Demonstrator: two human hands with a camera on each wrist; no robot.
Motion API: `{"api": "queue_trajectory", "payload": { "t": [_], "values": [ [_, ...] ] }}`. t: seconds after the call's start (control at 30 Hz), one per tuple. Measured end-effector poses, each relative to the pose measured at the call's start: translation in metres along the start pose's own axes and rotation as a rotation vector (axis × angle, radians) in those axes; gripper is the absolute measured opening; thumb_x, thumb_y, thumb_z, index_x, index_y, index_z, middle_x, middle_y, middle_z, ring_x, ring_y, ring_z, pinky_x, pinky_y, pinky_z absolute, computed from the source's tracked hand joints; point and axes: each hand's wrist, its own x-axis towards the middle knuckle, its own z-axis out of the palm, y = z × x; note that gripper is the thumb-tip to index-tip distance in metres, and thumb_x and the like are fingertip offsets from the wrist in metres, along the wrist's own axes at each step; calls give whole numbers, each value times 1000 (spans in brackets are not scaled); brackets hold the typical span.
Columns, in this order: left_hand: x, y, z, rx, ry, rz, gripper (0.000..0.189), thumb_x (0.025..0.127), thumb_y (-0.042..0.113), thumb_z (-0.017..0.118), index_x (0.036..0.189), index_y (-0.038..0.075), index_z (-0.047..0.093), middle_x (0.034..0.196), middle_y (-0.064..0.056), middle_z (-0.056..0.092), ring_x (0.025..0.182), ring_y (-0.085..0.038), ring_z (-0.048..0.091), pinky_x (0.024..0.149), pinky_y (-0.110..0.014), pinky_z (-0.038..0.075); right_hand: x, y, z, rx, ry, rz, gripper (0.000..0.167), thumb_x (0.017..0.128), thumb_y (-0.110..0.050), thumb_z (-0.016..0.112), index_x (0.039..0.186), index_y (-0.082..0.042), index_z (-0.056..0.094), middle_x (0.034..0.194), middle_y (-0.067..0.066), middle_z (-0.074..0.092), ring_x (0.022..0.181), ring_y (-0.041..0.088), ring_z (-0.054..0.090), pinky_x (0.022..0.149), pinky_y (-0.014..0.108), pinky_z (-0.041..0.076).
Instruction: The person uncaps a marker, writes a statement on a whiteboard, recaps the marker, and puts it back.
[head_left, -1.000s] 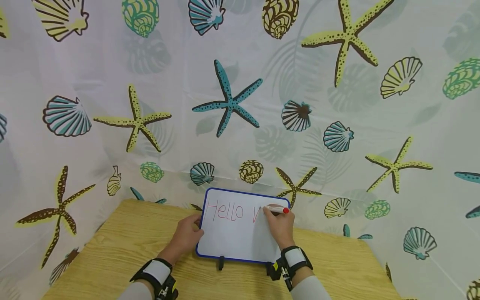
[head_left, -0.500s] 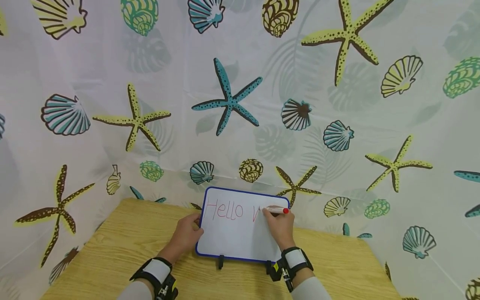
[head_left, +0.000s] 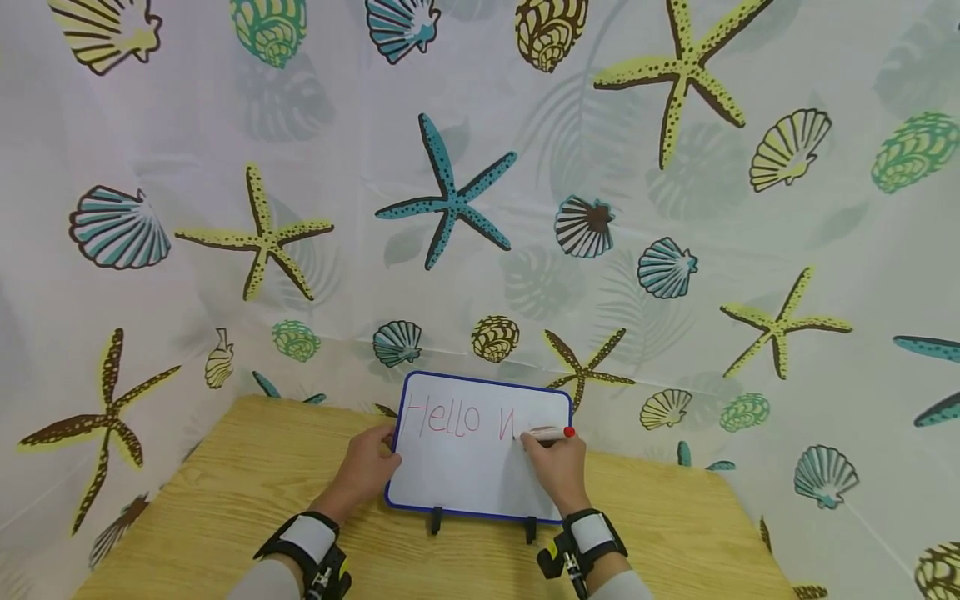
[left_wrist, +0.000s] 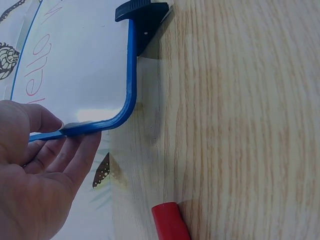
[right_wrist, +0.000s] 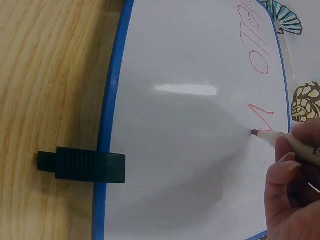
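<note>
A whiteboard (head_left: 465, 475) with a blue frame leans upright on the table, with "Hello" and some strokes of another letter in red on it. My left hand (head_left: 365, 467) grips its left edge; in the left wrist view the thumb lies on the front and the fingers go behind. My right hand (head_left: 558, 471) pinches a white marker (head_left: 546, 434) with a red end. In the right wrist view the marker's tip (right_wrist: 255, 132) is at the lower end of the newest red stroke, at or very near the board.
Black stand feet (head_left: 436, 521) hold the board's lower edge on the wooden table (head_left: 247, 483). A red cap-like piece (left_wrist: 170, 220) lies on the table in the left wrist view. Behind the table hangs a cloth (head_left: 337, 275) printed with shells and starfish.
The right hand has moved the marker downward, and another red stroke now shows beside the first strokes of the letter. The left hand keeps its grip. The head view has shifted slightly.
</note>
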Motion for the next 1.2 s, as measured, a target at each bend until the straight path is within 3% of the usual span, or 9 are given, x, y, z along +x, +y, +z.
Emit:
{"api": "queue_trajectory", "payload": {
  "t": [0.73,1.0,1.2],
  "values": [
    [0,1,-2,-19,-11,-12,38,92,-3,65,130,0,64,109,-10,66,95,-23,57,74,-31,51,-1,0,1,-4,0,23,14,84,-13,79,88,-3,71,81,9,72,73,20,65,66,32,52],
    [0,1,-3,-14,-12,-34,39,93,-1,64,132,1,63,111,-11,66,94,-23,57,74,-31,52,10,-1,2,10,49,-19,13,83,-10,79,83,-1,71,74,10,70,66,18,61,60,31,49],
    [-1,1,-2,-11,-11,-13,40,93,-1,64,133,0,62,113,-11,66,98,-24,58,81,-36,56,23,-4,1,1,86,-30,12,84,-10,79,82,0,73,76,12,71,66,17,62,60,31,50]
  ]
}}
